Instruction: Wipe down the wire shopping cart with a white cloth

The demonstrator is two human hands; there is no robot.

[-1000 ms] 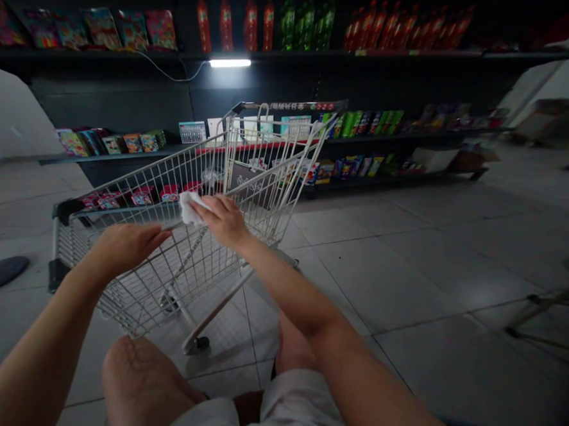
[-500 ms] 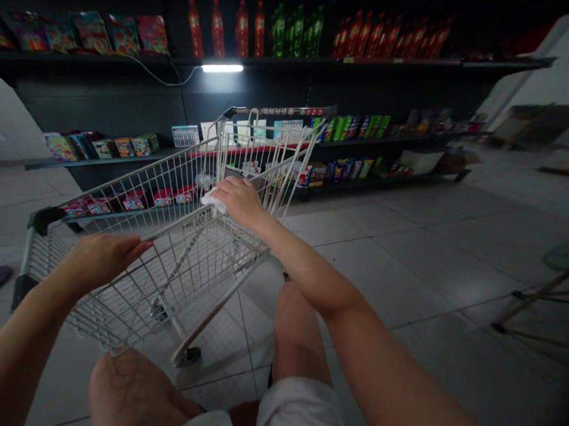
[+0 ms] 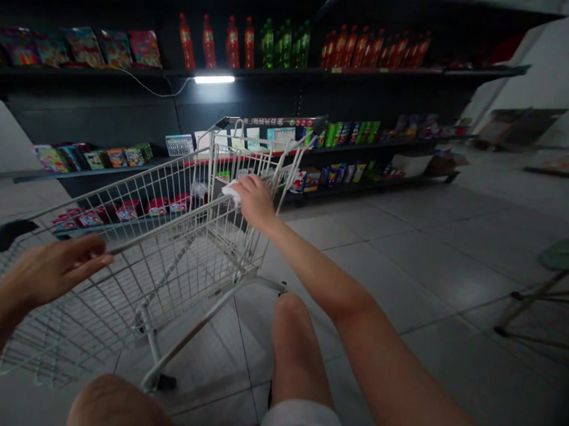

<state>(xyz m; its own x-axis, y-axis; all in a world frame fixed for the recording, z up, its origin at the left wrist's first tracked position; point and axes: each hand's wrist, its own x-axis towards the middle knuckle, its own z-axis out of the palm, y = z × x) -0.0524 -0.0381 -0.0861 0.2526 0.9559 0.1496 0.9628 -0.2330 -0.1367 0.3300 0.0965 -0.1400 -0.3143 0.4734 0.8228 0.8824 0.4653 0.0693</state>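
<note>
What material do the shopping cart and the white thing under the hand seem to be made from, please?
The shopping cart looks like thin metal wire with a pale, slightly glossy coating, judging by its welded grid. The white piece under the right hand bunches softly, so it seems paper or cloth; I cannot tell which.

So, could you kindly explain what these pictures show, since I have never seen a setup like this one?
They come from a camera worn on a person's head, looking forward and down, so the arms in view are that person's own. The right hand holds a white cloth to the upper rail of a wire shopping cart. The left hand is open, close to the cart's side. Behind stand dark store shelves with red and green bottles and colourful packets, above a pale tile floor.
</note>
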